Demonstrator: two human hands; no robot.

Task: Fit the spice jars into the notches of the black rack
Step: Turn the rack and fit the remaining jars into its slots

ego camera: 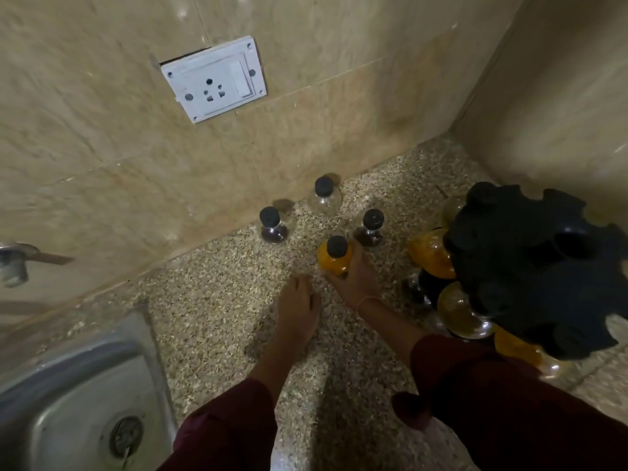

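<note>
The black rack [533, 266] stands at the right of the speckled counter [221, 307], with several yellow and dark jars hanging in its notches. My right hand [353, 280] grips a yellow spice jar [334, 258] with a black cap, just left of the rack. Three loose jars stand behind it: a dark one [273, 227] at the left, a clear one [324, 197] near the wall, and another dark one [371, 229] beside my right hand. My left hand [299, 300] rests on the counter with loosely curled fingers, holding nothing.
A steel sink [78, 396] fills the lower left, with a tap [13, 263] at the left edge. A white wall socket [214, 79] sits on the tiled wall above the jars. The rack stands in the corner where two walls meet.
</note>
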